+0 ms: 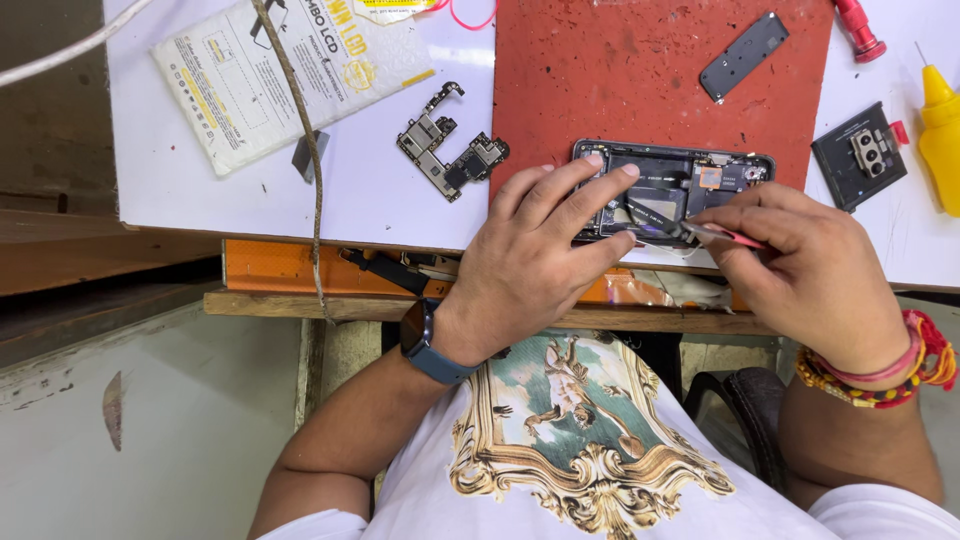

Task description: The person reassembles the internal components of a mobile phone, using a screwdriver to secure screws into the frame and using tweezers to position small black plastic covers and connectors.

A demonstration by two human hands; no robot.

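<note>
On the red mat [560,90]: opened phone [672,190] lying three-to-nine, left hand [535,255] spread at nine pinning it, right hand [800,265] at three pinching pink tweezers [722,234].

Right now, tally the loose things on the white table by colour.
Black: 3 - opened phone, flat cover strip, camera block
Red: 2 - mat, tool handle
Yellow: 1 - bottle
Grey: 1 - circuit board
White: 1 - padded packet
Total: 8
</note>
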